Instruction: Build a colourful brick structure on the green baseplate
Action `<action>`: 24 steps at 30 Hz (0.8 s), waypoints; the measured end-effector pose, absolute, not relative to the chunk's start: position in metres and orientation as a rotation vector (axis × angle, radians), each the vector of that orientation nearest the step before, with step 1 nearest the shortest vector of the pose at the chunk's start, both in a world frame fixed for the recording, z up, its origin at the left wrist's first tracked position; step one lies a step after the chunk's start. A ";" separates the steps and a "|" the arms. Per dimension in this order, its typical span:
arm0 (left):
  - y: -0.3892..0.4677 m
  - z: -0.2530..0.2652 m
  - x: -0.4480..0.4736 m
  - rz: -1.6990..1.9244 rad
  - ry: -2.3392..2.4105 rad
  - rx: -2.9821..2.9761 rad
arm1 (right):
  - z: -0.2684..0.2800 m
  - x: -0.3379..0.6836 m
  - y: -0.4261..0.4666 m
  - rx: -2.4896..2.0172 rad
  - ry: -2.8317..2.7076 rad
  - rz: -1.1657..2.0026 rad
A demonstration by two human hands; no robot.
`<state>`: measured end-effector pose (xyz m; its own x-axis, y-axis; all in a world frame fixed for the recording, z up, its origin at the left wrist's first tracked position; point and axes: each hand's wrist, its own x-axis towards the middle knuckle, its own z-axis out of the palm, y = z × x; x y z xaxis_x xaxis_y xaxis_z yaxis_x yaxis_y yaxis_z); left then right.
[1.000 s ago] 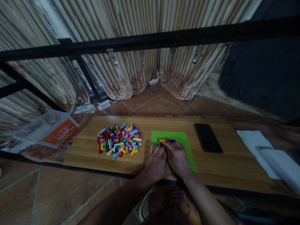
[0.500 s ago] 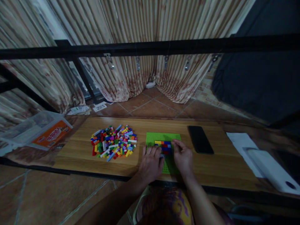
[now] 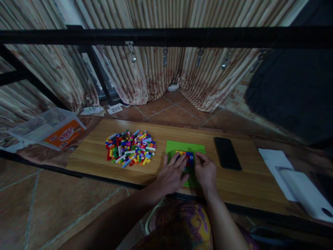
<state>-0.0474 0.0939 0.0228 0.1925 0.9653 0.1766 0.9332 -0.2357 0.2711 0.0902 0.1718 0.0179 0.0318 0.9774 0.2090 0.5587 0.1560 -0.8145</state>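
A green studded baseplate (image 3: pixel 185 144) lies on the wooden board before me. Yellow, orange, blue and red toy bricks (image 3: pixel 190 157) form a block on it. My left hand (image 3: pixel 172 172) rests over the left part of the block with its fingers spread, hiding some of the bricks. At the block's right side, my right hand (image 3: pixel 205 171) is closed, thumb and fingertips together; whatever they pinch is too small or hidden to make out. A heap of loose, many-coloured toy bricks (image 3: pixel 131 147) lies to the left of the baseplate.
A black phone (image 3: pixel 227 153) lies right of the baseplate on the wooden board (image 3: pixel 249 184). Farther right are white paper (image 3: pixel 277 166) and a white device (image 3: pixel 307 192). A clear plastic box (image 3: pixel 49 126) with an orange label stands at the left. A black rail (image 3: pixel 166 37) crosses ahead.
My left hand has moved forward over the bricks, its fingers now spread on the block. My right hand stays at the block's right side. The camera view has shifted.
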 end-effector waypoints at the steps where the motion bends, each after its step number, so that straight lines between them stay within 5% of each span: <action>1: 0.094 0.023 -0.047 0.465 1.874 2.348 | 0.018 0.090 0.171 -1.506 -1.641 0.654; 24: 0.069 0.024 -0.055 0.876 1.999 2.208 | 0.011 0.097 0.169 -1.546 -1.839 0.583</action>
